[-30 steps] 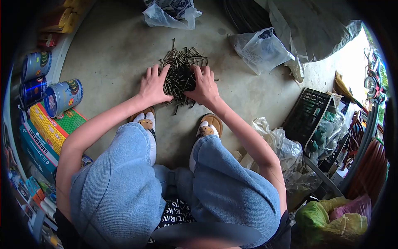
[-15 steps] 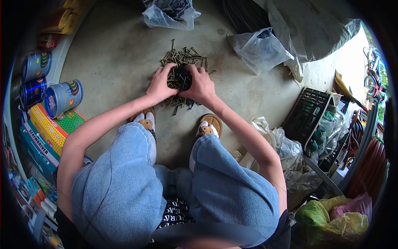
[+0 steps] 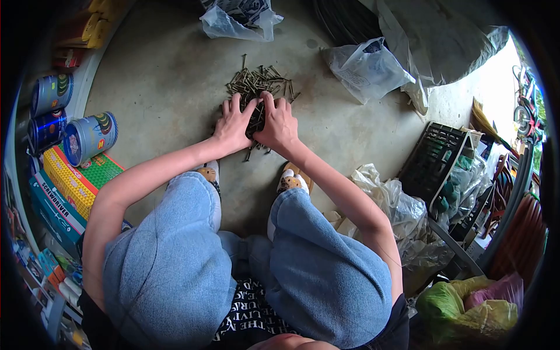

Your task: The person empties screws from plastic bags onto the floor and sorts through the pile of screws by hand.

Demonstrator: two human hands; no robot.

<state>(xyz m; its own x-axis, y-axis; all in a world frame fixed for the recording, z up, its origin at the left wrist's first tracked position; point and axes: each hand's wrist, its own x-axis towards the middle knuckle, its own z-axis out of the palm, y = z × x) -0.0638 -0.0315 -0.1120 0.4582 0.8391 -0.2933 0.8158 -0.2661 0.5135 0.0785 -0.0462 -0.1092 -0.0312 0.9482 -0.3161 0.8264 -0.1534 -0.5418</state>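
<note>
On the concrete floor in front of my feet lies a heap of long screws (image 3: 254, 78), some brassy and some dark. My left hand (image 3: 233, 125) presses on the near left side of the heap, its fingers bent and a little spread among the screws. From the other side my right hand (image 3: 279, 123) curls its fingers over the screws too. Dark screws show in the narrow gap between both hands. The fingertips are partly buried, so how many screws each hand grips is hidden.
Blue tins (image 3: 90, 138) and a screwdriver box (image 3: 55, 204) stand at the left. Plastic bags (image 3: 367, 70) lie beyond the heap. To the right are a black crate (image 3: 434, 163) and crumpled plastic (image 3: 394, 201). My sandalled feet (image 3: 291, 179) are just behind the heap.
Both hands have moved closer together and slightly lower over the heap. The dark clump of screws that showed between them is now mostly covered, and the fingers are more bent.
</note>
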